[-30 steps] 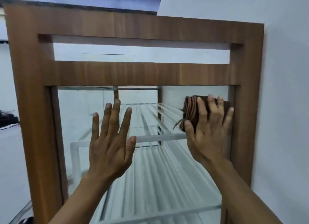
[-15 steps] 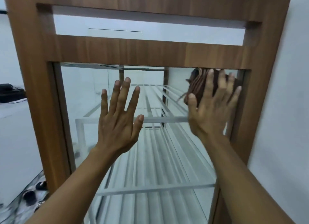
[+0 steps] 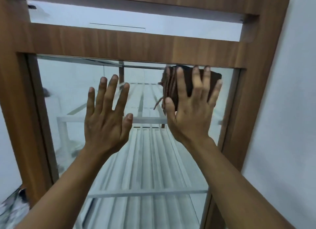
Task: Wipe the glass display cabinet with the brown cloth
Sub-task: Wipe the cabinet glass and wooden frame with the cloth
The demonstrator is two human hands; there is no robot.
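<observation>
Wood-grain brown framed the one glass display cabinet (image 3: 119, 42), which filled most of the frame, with two horizontal rails across the top and a pale open slot between them. Below the lower rail sat a single large glass pane (image 3: 68, 95), and through it two white slatted shelves could be counted: a nearer one (image 3: 150, 160) in the lower centre and a farther one (image 3: 147, 91) behind the hands. Two bare hands were raised to the pane. The left hand (image 3: 106, 121), at centre left, was held flat with all five fingers (image 3: 111, 91) straight and spread apart, holding nothing; whether its palm actually touched the glass could not be told. The right hand (image 3: 191, 115), at centre right, pressed the one brown cloth (image 3: 170, 85) flat against the glass, its fingers (image 3: 198, 81) straight and splayed over the fabric rather than curled around it. That folded cloth lay at the upper right of the pane, its top edge just under the lower rail, with a loose strand hanging from its left side. One plain white wall (image 3: 290, 109) ran along the right edge of the frame, right beside the cabinet.
</observation>
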